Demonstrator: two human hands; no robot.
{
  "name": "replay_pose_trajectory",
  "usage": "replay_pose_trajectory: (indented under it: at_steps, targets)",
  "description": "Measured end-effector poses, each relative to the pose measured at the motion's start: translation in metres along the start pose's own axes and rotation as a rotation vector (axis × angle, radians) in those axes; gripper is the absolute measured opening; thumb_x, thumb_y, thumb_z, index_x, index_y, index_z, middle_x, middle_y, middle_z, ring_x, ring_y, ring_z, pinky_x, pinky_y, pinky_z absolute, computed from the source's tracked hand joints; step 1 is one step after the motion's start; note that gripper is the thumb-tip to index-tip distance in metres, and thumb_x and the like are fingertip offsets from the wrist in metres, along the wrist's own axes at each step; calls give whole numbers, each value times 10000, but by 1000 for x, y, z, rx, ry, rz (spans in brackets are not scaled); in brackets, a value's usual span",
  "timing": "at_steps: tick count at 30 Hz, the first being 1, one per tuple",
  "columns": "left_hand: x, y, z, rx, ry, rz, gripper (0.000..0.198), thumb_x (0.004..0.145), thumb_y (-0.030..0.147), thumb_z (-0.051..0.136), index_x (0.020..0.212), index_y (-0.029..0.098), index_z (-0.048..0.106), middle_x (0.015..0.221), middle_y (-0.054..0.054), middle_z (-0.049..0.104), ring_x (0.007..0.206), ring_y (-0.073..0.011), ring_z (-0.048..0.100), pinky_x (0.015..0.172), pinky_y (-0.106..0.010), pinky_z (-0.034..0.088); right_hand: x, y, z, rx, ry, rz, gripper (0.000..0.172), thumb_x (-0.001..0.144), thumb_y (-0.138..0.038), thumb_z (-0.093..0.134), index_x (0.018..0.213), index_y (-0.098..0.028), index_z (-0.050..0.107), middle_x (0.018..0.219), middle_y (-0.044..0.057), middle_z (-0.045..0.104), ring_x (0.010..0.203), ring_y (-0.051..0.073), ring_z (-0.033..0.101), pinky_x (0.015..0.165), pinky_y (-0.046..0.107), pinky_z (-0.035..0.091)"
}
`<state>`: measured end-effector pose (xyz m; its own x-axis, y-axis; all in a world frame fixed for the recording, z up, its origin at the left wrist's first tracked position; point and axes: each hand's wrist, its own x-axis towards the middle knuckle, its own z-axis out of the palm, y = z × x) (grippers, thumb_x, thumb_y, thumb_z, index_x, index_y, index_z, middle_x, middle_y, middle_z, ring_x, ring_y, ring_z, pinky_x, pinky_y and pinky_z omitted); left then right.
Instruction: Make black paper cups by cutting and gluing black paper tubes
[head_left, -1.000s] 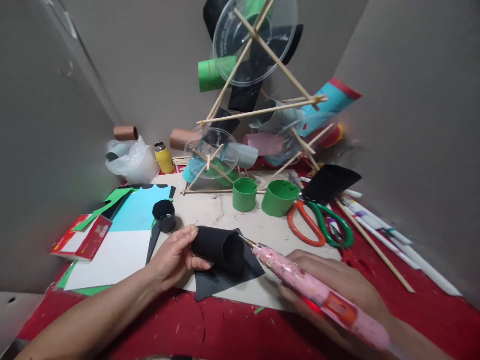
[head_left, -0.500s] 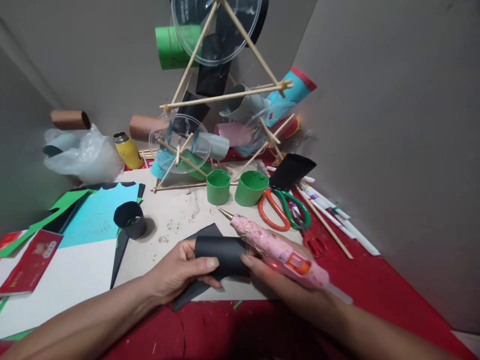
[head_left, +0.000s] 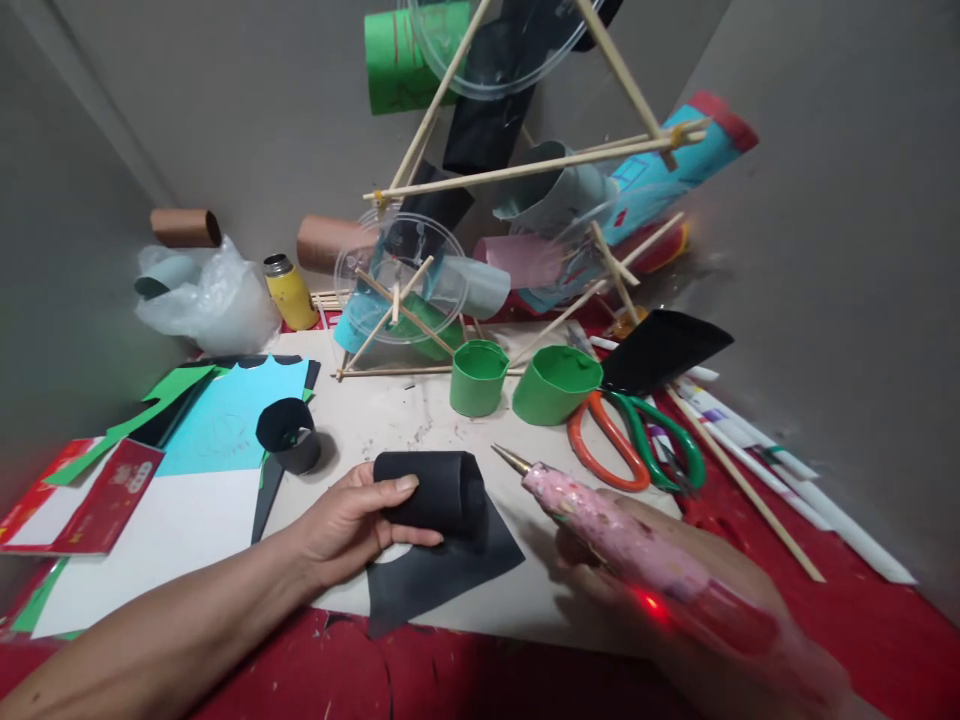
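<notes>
Black paper roll (head_left: 431, 492), speckled pink glue gun (head_left: 622, 540), two green cups (head_left: 525, 382), red tablecloth (head_left: 465, 680)

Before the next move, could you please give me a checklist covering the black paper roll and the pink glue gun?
1. Left hand grips the black rolled paper tube: ok.
2. Right hand holds the pink glue gun: ok, though blurred.
3. Brass nozzle is apart from the tube: ok.
4. Red light on the gun is lit: ok.
5. Glue along the tube's seam: cannot tell.
6. Orange-and-green scissors lie apart from both hands: ok.
</notes>
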<state>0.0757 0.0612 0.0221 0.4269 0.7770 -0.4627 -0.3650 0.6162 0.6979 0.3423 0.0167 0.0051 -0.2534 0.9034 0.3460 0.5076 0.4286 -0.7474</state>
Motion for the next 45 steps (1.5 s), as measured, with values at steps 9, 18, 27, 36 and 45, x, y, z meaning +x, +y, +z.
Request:
replay_pose_trajectory:
  at_steps: [9,18,27,36,45]
  targets:
    - [5,-1,-4,-75,-31,-14,379,676,330,899,941,85,785,851,-126,790,765,-237,756,709,-337,646,0,-8,2,-18,-49,-194,166,961,-271,526,817,-234,601,702,2,647,588,150,624,535,256,448]
    - [7,-4,-5,-121,-7,1,334,669,245,898,898,35,776,851,-140,779,796,-198,723,836,-334,599,-7,9,15,20,-61,-245,129,923,-292,561,811,-230,576,659,-6,613,534,144,588,497,252,418]
    - [7,-5,-6,-134,-25,-2,318,660,249,904,867,46,773,882,-139,779,845,-209,726,860,-335,586,-5,4,14,-4,-62,-276,149,924,-317,533,811,-229,572,641,7,604,525,147,571,493,263,398]
    - [6,-5,-4,-102,-75,13,286,675,249,888,864,62,783,837,-140,778,784,-191,723,793,-275,570,-7,0,15,3,-34,-257,110,923,-286,526,829,-239,555,662,-12,584,532,156,547,509,276,360]
    - [7,-5,-5,-73,-85,17,281,697,265,873,880,72,783,867,-138,781,812,-197,722,840,-294,560,-4,-7,11,-55,-62,-250,99,877,-213,497,782,-236,479,653,-15,537,518,144,496,496,277,315]
